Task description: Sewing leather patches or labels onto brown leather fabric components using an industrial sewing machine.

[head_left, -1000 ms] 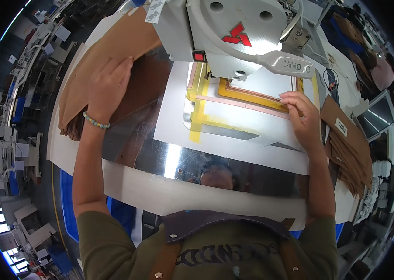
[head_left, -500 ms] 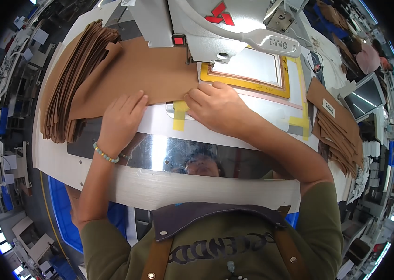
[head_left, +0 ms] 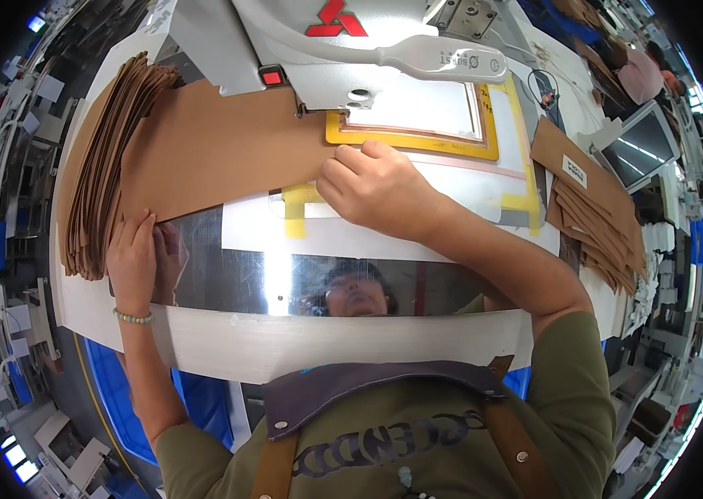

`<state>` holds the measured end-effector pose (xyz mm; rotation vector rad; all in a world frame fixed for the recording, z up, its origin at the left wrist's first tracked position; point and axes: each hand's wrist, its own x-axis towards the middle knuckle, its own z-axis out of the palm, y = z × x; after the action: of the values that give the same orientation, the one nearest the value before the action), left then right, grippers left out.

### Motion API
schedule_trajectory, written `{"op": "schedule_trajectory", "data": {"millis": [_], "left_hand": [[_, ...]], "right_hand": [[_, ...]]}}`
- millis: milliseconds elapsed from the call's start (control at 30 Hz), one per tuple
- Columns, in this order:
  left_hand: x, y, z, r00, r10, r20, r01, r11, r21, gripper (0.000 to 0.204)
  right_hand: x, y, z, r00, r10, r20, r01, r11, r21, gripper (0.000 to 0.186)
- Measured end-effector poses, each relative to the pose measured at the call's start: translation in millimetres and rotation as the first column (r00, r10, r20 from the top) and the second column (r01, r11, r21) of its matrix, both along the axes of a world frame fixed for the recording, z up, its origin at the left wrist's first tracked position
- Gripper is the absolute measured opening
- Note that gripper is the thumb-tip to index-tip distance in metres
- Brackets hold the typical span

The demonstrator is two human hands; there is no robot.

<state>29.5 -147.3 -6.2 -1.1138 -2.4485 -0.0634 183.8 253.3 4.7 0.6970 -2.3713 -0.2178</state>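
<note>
A flat brown sheet [head_left: 218, 145] lies stretched between a fanned stack of brown pieces [head_left: 89, 191] and a white machine head [head_left: 252, 37]. My left hand [head_left: 131, 245] is at the sheet's near left corner, fingertips together on its edge. My right hand [head_left: 372, 187] has curled fingers on the sheet's right end, covering that corner, just in front of a yellow rectangular frame [head_left: 418, 148]. The frame rests over white backing with strips of yellow tape [head_left: 293, 218]. A shiny metal plate [head_left: 451, 283] shows along the near side of the backing.
A pile of brown pieces with a label [head_left: 593, 224] lies at the right, beside a dark screen [head_left: 634, 150]. A grey hose handle [head_left: 443, 58] crosses the machine. Blue bins [head_left: 114, 399] sit below the table. A person in pink [head_left: 643, 75] is at the far upper right.
The brown sheet now extends rightward from the stack. My right hand has left the frame's side for the sheet's end; my left hand has moved down and left along its edge.
</note>
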Motion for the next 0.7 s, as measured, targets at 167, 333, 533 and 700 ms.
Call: {"op": "schedule_trajectory", "data": {"millis": [167,333,533,700], "left_hand": [[-4,15,0,0.998,-0.051,0.035,0.05,0.999,0.006,0.027],[-8,58,7,0.975,-0.218,0.041,0.219,0.975,-0.024,0.036],[-17,148,7,0.801,-0.596,-0.058,0.595,0.803,-0.036,0.047],[-18,206,4,0.724,-0.686,-0.079,0.679,0.728,-0.099,0.042]], "right_hand": [[8,14,-3,1.0,-0.022,-0.002,0.022,1.0,0.008,0.009],[38,58,4,0.985,-0.11,0.134,0.11,0.994,0.011,0.008],[102,117,16,0.924,-0.307,0.228,0.283,0.95,0.133,0.011],[131,143,15,0.877,-0.437,0.202,0.406,0.897,0.177,0.011]]}}
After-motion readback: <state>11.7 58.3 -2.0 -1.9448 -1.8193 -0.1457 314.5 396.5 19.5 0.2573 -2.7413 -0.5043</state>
